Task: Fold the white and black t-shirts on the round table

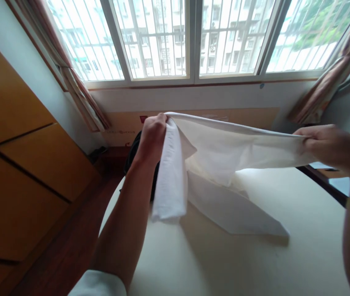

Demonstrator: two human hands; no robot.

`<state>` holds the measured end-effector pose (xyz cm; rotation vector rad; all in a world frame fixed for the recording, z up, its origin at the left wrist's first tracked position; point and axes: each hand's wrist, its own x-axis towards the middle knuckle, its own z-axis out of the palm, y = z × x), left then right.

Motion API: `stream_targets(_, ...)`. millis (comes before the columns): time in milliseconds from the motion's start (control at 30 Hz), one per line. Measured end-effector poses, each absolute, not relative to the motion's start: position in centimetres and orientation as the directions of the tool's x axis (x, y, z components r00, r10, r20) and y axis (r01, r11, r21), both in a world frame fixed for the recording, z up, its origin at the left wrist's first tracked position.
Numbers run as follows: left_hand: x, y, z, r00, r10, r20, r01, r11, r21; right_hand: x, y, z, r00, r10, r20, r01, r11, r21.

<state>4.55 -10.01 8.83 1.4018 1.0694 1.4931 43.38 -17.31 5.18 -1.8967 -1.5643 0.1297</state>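
Together, left hand [153, 135] and right hand [327, 144] grip white cloth [213, 146] (partly drooping) over the table [239, 269].

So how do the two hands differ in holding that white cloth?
The left hand is near mid-picture, the right hand near the right edge. A long strip of the white cloth hangs beside the left hand; no such strip shows beside the right hand. The left hand looks fairly sharp, the right hand blurred. Both grip the cloth, its upper edge nearly straight between them.
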Motion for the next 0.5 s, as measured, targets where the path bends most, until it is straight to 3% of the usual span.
stream_targets(133, 3.8, -10.7, 8.9, 0.001, 0.902, 0.432, 0.110, -0.429, 0.896, 41.4, -17.1, 5.3, 0.381, 0.868, 0.318, 0.682, -0.032, -0.731)
stream_targets(167, 4.2, -10.7, 8.7, 0.020, 0.894, 0.447, 0.135, -0.446, 0.885, 40.4, -17.1, 5.4, 0.332, 0.901, 0.280, 0.641, 0.003, -0.768)
stream_targets(233, 5.3, -10.7, 8.2, 0.099, 0.884, 0.456, 0.162, -0.467, 0.869, 38.2, -16.9, 5.1, 0.074, 0.983, 0.170, 0.581, 0.096, -0.808)
stream_targets(333, 6.7, -10.7, 7.4, 0.398, 0.826, 0.399, 0.161, -0.491, 0.856, 34.9, -16.3, 3.8, -0.292, 0.946, 0.143, 0.514, 0.282, -0.810)
stream_targets(400, 6.8, -10.5, 6.9, 0.595, 0.728, 0.340, 0.167, -0.526, 0.834, 33.3, -15.4, 2.6, -0.375, 0.907, 0.193, 0.441, 0.358, -0.823)
stream_targets(500, 6.0, -9.5, 5.3, 0.686, 0.675, 0.270, 0.300, -0.600, 0.741, 32.3, -14.5, 1.5, -0.305, 0.924, 0.233, 0.378, 0.341, -0.861)
